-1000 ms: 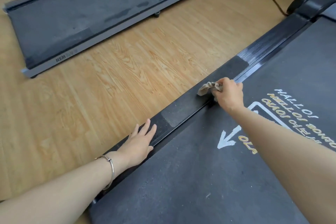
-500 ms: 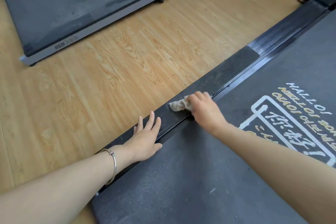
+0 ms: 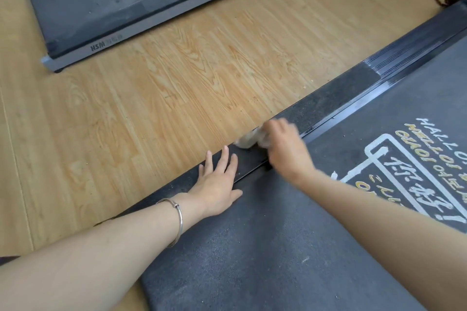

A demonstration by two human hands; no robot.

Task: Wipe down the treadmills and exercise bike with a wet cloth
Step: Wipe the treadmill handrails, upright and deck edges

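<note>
the left hand [image 3: 217, 184] lies flat on the side rail [image 3: 328, 106] just nearer than the cloth [image 3: 246, 140], barring that way; farther along, rail and floor [image 3: 177, 96] lie open.

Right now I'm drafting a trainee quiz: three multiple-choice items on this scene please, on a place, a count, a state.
1. Where is the cloth? A) side rail of near treadmill B) far treadmill C) printed belt
2. How many treadmills show? A) one B) two C) three
3. How is the left hand? A) flat, fingers straight B) gripping the cloth C) raised off everything
Answers: 1A, right hand holds it there; 2B, one near, one far; 3A, palm down on the rail.
</note>
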